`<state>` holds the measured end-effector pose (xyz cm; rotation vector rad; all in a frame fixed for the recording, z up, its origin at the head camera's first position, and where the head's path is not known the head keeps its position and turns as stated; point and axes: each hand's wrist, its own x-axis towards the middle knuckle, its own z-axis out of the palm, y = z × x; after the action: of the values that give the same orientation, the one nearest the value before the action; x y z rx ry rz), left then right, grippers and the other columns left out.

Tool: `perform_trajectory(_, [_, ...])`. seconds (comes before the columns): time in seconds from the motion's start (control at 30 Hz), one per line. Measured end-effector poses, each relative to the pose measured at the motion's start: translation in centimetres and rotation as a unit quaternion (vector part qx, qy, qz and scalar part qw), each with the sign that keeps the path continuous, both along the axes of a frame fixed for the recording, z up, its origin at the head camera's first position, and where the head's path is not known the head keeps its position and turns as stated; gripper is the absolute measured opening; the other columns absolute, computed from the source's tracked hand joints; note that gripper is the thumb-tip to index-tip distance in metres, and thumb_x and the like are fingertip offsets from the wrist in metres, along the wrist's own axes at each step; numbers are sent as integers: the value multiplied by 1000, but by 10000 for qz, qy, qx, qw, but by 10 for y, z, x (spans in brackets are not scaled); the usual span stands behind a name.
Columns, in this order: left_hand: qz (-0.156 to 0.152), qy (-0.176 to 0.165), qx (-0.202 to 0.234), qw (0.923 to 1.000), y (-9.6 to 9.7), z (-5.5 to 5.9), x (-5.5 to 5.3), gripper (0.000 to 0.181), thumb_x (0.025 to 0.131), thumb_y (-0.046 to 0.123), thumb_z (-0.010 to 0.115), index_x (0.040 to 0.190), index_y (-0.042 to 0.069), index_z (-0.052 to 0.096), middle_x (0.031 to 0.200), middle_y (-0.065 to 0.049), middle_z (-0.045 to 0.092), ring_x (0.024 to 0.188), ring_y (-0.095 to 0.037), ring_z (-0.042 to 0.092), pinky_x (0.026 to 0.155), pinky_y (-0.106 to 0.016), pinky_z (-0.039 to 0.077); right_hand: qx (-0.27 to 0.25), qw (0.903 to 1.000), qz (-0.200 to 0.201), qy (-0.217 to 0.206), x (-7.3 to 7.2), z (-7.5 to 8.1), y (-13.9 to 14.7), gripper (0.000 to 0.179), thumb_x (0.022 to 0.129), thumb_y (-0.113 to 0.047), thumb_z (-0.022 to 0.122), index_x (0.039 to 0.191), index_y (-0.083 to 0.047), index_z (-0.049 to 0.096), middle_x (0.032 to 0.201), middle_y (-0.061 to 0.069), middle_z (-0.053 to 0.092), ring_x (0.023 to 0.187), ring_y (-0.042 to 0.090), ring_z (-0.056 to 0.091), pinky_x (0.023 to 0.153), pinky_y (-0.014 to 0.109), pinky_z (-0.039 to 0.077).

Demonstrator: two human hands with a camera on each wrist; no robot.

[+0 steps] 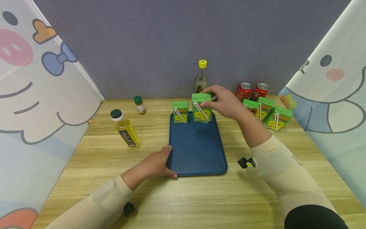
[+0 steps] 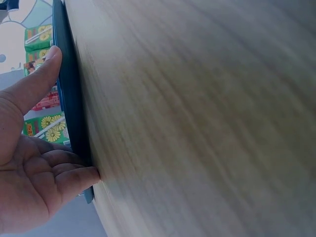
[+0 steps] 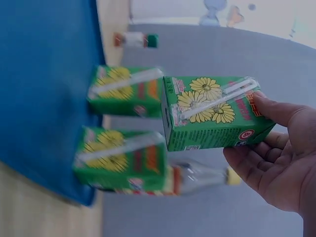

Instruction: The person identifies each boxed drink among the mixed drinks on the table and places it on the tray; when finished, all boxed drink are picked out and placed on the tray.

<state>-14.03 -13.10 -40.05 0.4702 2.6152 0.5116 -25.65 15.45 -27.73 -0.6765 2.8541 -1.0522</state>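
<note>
A green drink carton (image 1: 201, 107) with yellow flowers and a white straw is gripped from above by my right hand (image 1: 226, 103), thumb at the front. In the right wrist view the held carton (image 3: 215, 111) hangs raised and apart from two similar cartons standing at the far end of the blue tray (image 1: 197, 149). One carton (image 1: 180, 112) stands at the tray's far left; the other, mostly hidden in the head view, shows below the held one. My left hand (image 1: 155, 163) rests against the tray's near left corner, thumb and fingers spread along its edges.
Three more cartons (image 1: 277, 119) stand at the right, before two red cans (image 1: 258, 91). A yellow-capped bottle (image 1: 201, 79) stands behind the tray. Left of the tray are an oil bottle (image 1: 127, 132) and a small green-capped jar (image 1: 140, 105). A grey partition (image 1: 148, 47) backs the table.
</note>
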Motion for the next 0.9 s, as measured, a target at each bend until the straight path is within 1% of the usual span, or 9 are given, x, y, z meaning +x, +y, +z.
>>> perform_trajectory(0.07, [-11,4,-4,10000,0,0,0,121,70,51,85,156,-1,17,160,-22,20,149,-32,22,119,-45,27,59,9999,150,-12,1,-10,-10,54,90,-40,71,135,-15,55,134,6,52,115,26,55,93,47,49])
perform_trajectory(0.23, [-28,-5,-46,10000,1,-1,0,121,70,51,85,156,0,17,160,-21,20,149,-31,22,119,-45,27,275,9989,326,-194,-1,-40,-32,56,88,-44,71,136,-18,56,129,4,57,108,23,57,91,44,49])
perform_trajectory(0.3, [-38,-14,-47,10000,1,0,0,121,70,51,85,156,-1,17,160,-21,20,149,-31,22,119,-45,27,322,9985,355,-271,0,-50,-39,57,88,-46,71,136,-19,56,132,3,57,112,23,57,93,44,48])
perform_trajectory(0.4, [-38,-20,-33,10000,2,0,0,121,70,51,84,156,-1,17,160,-22,19,149,-32,22,119,-46,27,318,9980,423,-340,2,-62,-47,58,88,-45,71,135,-17,56,138,4,54,123,24,54,100,45,46])
perform_trajectory(0.5, [-29,-21,-65,10000,2,0,-1,121,70,52,84,156,0,17,160,-21,19,149,-31,22,119,-45,27,271,9977,492,-383,3,-71,-52,58,88,-43,72,136,-15,55,143,5,51,130,27,49,105,47,43])
perform_trajectory(0.57, [-24,-4,-60,10000,2,0,-1,121,70,53,84,156,0,17,160,-22,20,148,-31,23,118,-45,28,258,9974,530,-411,4,-75,-55,58,88,-42,72,137,-15,55,143,6,51,132,27,48,106,47,43])
perform_trajectory(0.73, [-48,8,-52,10000,2,0,-2,121,70,53,84,156,-1,18,159,-24,21,147,-33,25,117,-47,29,364,9967,535,-495,6,-83,-57,58,89,-44,70,137,-15,53,142,5,51,129,27,50,102,46,45])
perform_trajectory(0.9, [11,-4,-28,10000,1,0,-2,121,70,52,84,156,-1,17,159,-24,22,147,-34,27,117,-47,29,463,9956,643,-499,5,-88,-58,58,91,-43,68,138,-16,49,143,4,48,126,26,52,99,45,47])
